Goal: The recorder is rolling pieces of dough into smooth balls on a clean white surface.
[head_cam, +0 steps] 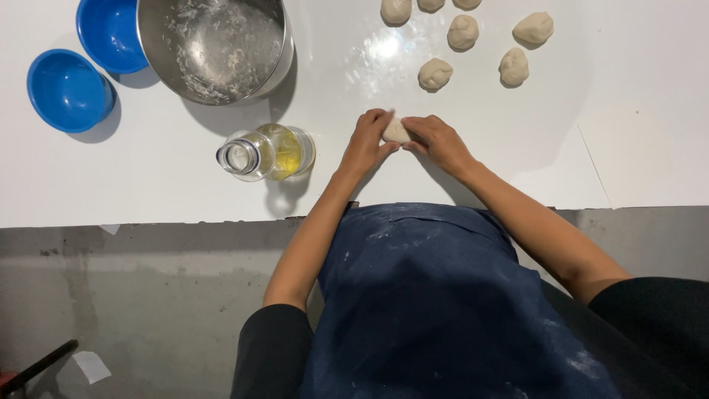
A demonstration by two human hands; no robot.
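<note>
1. Right now I am watching my left hand (367, 140) and right hand (437, 140) cupping one dough piece (394, 131) between their fingertips, low over the white desk (148, 177).
2. I judge the shaping step is running; next calls for tucking the edges under evenly.
3. Beyond, finished dough balls (463, 32) are sitting in a cluster.
4. Leftward, an oil bottle (267, 152), a floury steel bowl (216, 46) and two blue bowls (68, 90) are standing.

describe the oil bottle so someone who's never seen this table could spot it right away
Start at the big steel mixing bowl at the top left of the white table. Just below it, left of the person's left hand, stands the bottle: the only clear glass thing, with yellow oil inside.
</note>
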